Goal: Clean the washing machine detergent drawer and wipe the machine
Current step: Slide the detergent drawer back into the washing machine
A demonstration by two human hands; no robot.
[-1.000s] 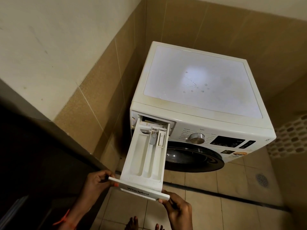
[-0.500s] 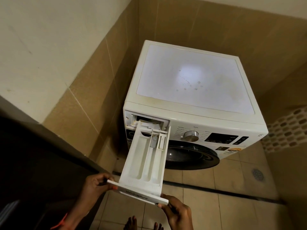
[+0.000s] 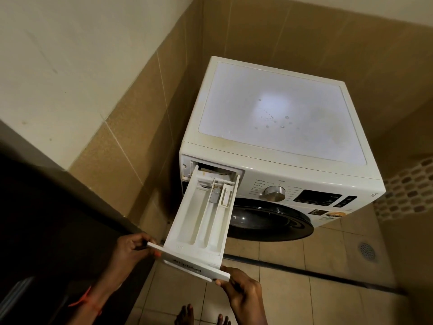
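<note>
Both hands are on the detergent drawer (image 3: pixel 203 221) rn, q is which way to pull: left hand (image 3: pixel 131 250) grips the left end of its front panel (image 3: pixel 187 263), fingers curled round the edge; right hand (image 3: pixel 241 289) pinches the right end.

reply: where's the rest of it rel. to your hands?

OP: straight ahead of them & a bit up. Long axis runs from the panel between my hands away to the slot (image 3: pixel 215 170) in the washing machine (image 3: pixel 281 109). Back end sits in the slot mouth, most of it hangs out over the floor (image 3: pixel 281 289). The door (image 3: pixel 269 221) is further out, beyond the right hand.

reply: then imo pull along that axis, toward yourself, not sideways. Neither hand is nearer, both sit at the near end, so pull evenly or it'll prob jam. Might need a release tab pressed, can't tell from here.

OP: grey cap (image 3: pixel 215 195) in the middle compartment, ahead of both hands?

reply: maybe, idk.
</note>
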